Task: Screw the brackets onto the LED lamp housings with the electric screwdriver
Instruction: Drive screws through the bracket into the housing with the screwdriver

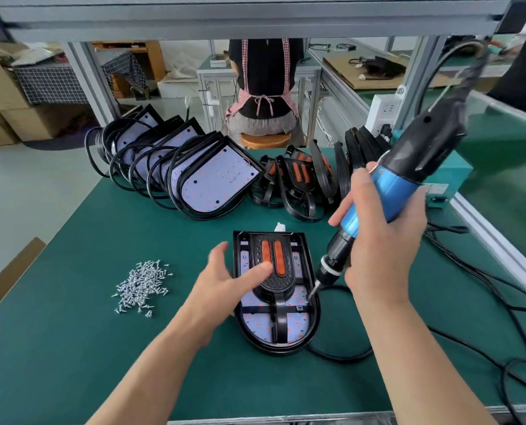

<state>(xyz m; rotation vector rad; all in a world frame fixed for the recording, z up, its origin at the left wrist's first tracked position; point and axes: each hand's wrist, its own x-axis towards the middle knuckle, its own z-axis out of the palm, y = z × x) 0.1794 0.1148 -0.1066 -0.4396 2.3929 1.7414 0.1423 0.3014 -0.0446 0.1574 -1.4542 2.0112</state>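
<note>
Our right grip (384, 240) is curled round the blue screwdriver (387, 191), which is tilted with its bit touching the right edge of the lamp housing (313, 320). The housing lies flat on the green table (71, 348). Our left grip (224, 286), fingers straight, rests on the black bracket (278, 282) inside it. Loose screws (142, 286) lie well to the left.

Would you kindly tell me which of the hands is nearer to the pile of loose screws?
Left. The left hand lies just right of the screws; the right hand is farther right, gripping the screwdriver.
</note>
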